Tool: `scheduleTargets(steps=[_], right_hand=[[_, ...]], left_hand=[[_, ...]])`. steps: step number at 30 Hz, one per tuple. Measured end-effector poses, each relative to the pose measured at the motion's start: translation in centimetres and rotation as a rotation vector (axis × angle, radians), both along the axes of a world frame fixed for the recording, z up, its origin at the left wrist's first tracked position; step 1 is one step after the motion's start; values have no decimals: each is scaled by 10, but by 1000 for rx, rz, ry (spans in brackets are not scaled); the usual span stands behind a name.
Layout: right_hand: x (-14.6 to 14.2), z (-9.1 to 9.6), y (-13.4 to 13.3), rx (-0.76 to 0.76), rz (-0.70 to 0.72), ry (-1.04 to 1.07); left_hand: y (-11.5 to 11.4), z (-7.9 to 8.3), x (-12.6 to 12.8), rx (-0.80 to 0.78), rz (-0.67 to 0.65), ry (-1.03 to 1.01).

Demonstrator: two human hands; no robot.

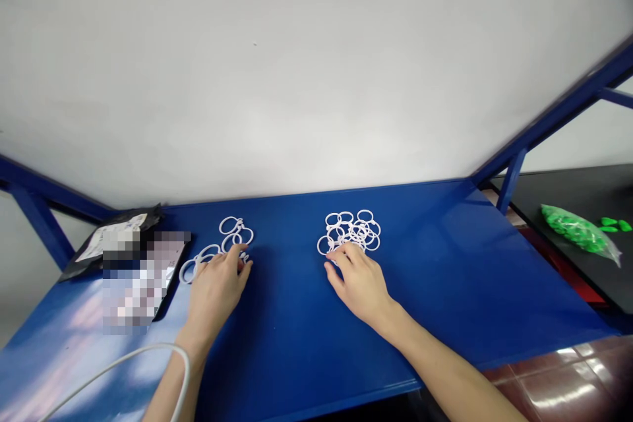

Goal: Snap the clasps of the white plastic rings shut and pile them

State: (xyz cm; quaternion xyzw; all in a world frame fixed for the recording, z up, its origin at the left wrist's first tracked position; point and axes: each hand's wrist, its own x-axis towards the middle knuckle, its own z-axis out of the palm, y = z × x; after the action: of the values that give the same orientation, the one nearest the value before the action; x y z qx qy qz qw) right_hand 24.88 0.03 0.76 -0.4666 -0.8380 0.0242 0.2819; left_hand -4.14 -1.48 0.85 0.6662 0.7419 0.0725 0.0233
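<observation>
On a blue table (445,277) lie two groups of white plastic rings. My left hand (216,287) rests palm down at the near edge of the left group, a linked chain of rings (232,235), with its fingertips curled onto a ring. My right hand (359,279) reaches onto the near edge of the loose pile of rings (352,231) at the middle; its fingers are bent and touch the nearest rings. Whether either hand has a ring pinched is hidden by the fingers.
A dark packet with a white label (116,237) lies at the left edge of the table, partly blurred. A white cable (119,362) curves across the near left. To the right, a bag of green parts (576,229) lies on a black surface. A white wall stands behind.
</observation>
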Motion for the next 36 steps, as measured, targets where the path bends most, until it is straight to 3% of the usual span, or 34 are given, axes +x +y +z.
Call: scheduleTargets(steps=[3,7,12,17,21,28,36], right_hand=[[-4,0,-4,-41,113,28],[-13,-2,-14,-123,241,48],[-20,-5,-20,-248,295,189],[-19,-6,-18,-333,326,317],[-18,-7,-19,-419,295,362],[-18,-9,-17,-443,266,420],[-18,-7,-17,-447,288,467]], left_hand=[[-2,-1,7,64,-49,-161],[-9,10,23,83,-212,-530],[-19,23,44,-66,-381,-798],[-22,18,53,-165,-399,-976],[-21,8,59,-150,-358,-1029],[-20,-4,66,-55,-244,-1039],[-20,-8,64,119,-415,-1065]])
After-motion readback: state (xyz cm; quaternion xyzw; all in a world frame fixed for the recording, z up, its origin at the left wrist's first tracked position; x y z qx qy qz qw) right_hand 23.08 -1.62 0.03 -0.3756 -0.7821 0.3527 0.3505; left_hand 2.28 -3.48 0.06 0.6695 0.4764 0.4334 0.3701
